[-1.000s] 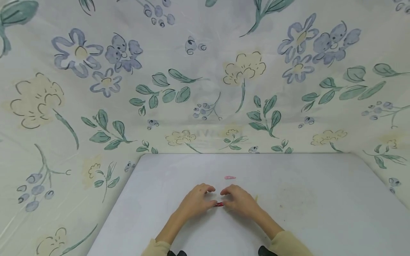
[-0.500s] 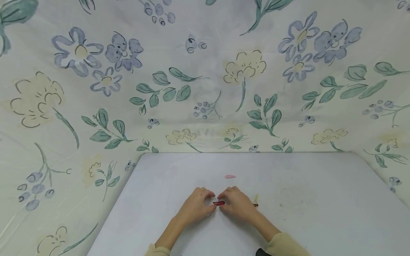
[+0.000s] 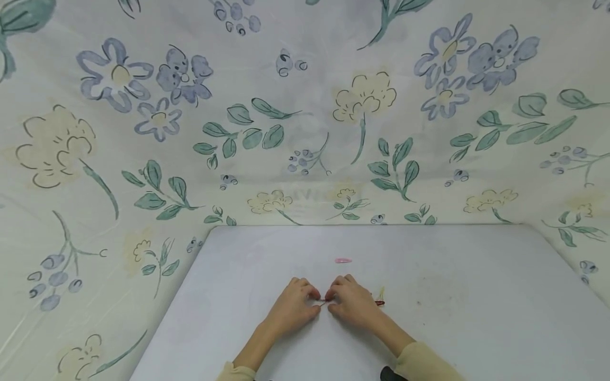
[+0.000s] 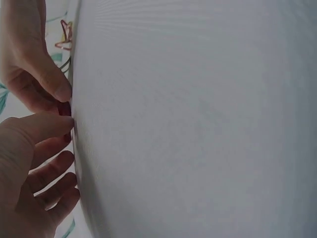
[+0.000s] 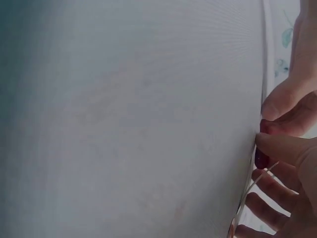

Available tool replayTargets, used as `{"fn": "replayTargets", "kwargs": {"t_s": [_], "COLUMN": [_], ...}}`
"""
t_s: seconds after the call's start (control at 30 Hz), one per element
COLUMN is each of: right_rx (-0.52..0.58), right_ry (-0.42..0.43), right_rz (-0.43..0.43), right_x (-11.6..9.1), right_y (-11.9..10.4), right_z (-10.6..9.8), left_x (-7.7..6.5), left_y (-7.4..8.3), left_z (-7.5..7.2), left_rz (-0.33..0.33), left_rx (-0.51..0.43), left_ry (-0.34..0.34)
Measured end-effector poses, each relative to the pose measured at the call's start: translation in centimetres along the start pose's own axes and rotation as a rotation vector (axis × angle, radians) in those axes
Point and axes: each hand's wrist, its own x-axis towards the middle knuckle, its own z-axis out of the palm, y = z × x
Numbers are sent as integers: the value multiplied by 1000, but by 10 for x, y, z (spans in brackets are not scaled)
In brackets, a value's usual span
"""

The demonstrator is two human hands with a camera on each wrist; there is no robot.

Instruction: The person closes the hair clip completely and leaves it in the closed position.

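Observation:
A small red snap hair clip (image 5: 261,157) is held between my two hands, low over the white table. My left hand (image 3: 293,304) pinches one end with thumb and forefinger. On the other end, the thumb and forefinger of my right hand (image 3: 353,302) have hold. From the head view only a thin dark edge of the clip shows; the fingers hide most of it. In the left wrist view, a bit of its red surface shows between the fingertips.
A pink hair clip (image 3: 343,260) lies beyond the hands on the white table (image 3: 476,296). Close beside the right hand are a dark red clip (image 3: 379,303) and a thin yellow piece (image 3: 382,292). A floral-patterned sheet (image 3: 305,106) rises behind and at the sides.
The red clip has tilted in the fingers, from its broad face showing half a second ago to a thin edge now. My right fingers have shifted slightly on it; the pink clip stays put.

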Motion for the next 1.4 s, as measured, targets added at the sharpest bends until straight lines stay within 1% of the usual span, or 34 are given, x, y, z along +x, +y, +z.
{"fn": "replayTargets", "kwargs": {"t_s": [0.27,0.4,0.53,0.73,0.9,1.1,1.23,1.4], "right_rx": [-1,-5,-8,-18,-6,18,32,40], "right_ry": [14,8,15,28,35,32,19,0], "right_rz": [-15,0,15,5,3,21,26,26], "right_x": [3,4,4,4,3,2,1,-1], "right_y": [1,1,0,1,1,1,0,-2], "right_z": [-1,-2,-1,0,1,2,1,-3], "left_x": [1,2,1,0,0,-1,-2,-3], "left_y": [1,2,2,3,3,3,3,3], "left_z": [-4,-6,-5,-5,-5,-4,-4,-4], "left_rz": [-7,-10,-10,-4,-9,-20,-17,-9], "left_rx": [-6,-11,-11,-10,-20,-25,-31,-50], "left_ry": [0,-5,-10,-1,1,1,11,40]}}
